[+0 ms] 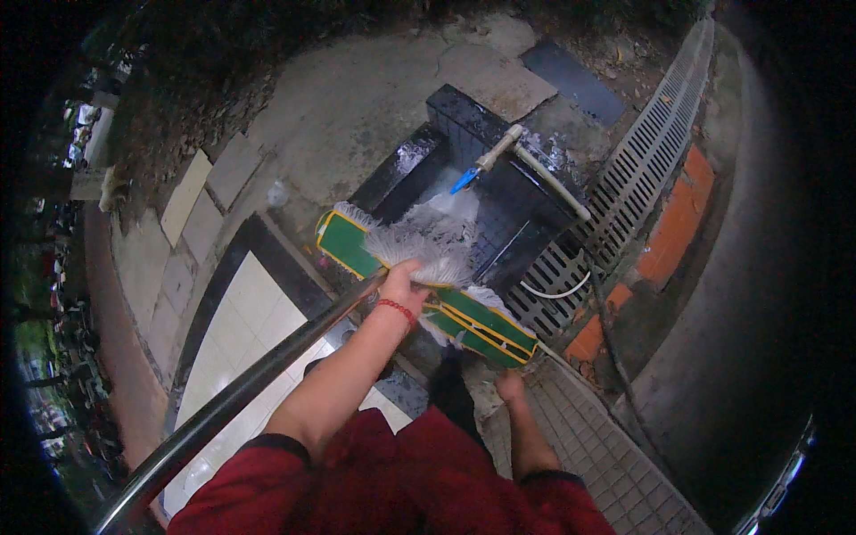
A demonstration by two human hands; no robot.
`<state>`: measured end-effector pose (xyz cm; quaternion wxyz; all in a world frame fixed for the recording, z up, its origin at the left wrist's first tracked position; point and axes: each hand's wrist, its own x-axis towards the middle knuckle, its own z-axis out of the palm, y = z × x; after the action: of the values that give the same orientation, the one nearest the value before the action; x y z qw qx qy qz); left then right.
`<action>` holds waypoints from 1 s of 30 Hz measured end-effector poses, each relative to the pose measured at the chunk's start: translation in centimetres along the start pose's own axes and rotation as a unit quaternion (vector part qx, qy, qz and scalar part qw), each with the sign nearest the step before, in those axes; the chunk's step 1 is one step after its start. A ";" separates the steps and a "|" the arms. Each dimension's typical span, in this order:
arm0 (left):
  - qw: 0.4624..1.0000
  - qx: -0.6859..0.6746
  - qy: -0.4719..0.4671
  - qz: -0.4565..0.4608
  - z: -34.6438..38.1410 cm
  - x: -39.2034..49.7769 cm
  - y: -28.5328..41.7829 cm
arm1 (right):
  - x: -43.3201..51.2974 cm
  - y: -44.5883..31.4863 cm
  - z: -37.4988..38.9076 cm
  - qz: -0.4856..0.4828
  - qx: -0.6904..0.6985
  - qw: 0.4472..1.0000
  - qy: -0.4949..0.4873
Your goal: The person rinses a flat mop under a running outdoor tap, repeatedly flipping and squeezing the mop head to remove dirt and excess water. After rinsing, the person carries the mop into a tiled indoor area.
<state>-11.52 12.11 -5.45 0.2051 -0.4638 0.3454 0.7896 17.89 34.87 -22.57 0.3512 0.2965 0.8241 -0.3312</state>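
My left hand [404, 287], with a red bracelet at its wrist, grips the middle of a flat dust mop head [346, 246] with a green backing, yellow edging and grey-white strings. The mop's metal pole [247, 378] runs from beside that hand to the lower left. Its wet strings [428, 237] lie over a dark tiled basin [401, 167], under a tap with a blue lever [465, 180]. Below the mop's right end is my right hand [510, 386]; its fingers are partly hidden, so what it holds cannot be told.
A pale pipe [552, 180] carries the tap across the basin. Right of it lie a drain grating [628, 180], a white hose [555, 294], a dark hose [612, 348] and orange bricks [675, 214]. Pale tiles [241, 321] with a dark border lie left; loose slabs [234, 170] lie beyond.
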 end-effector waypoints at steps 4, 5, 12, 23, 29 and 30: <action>0.995 -0.086 -0.039 0.007 -7.6 -1.2 -0.2 | -1.2 -3.1 -1.5 -0.081 0.028 0.996 0.036; 0.995 -0.091 -0.028 -0.004 -9.7 -1.7 -0.1 | -1.2 -3.8 -1.4 -0.059 0.018 0.998 0.024; 0.992 -0.112 0.045 -0.042 -18.8 -4.0 -0.3 | -2.5 -6.4 0.4 -0.076 0.099 0.992 -0.004; 0.985 -0.132 0.066 -0.089 -22.3 -2.6 -1.4 | -2.4 -3.4 -0.1 -0.070 -0.056 0.996 -0.029; 0.990 -0.123 0.023 -0.071 -23.8 -2.2 -2.8 | -1.6 -3.4 -0.4 -0.095 -0.076 0.992 0.044; 0.990 -0.120 0.031 -0.070 -23.9 -2.2 -3.0 | -1.7 -3.8 -0.5 -0.092 -0.052 0.994 0.040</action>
<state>5.58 -3.46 -12.47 0.1920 -0.5320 0.2212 0.7944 15.92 32.54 -19.67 0.3006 0.2135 0.8776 -0.3064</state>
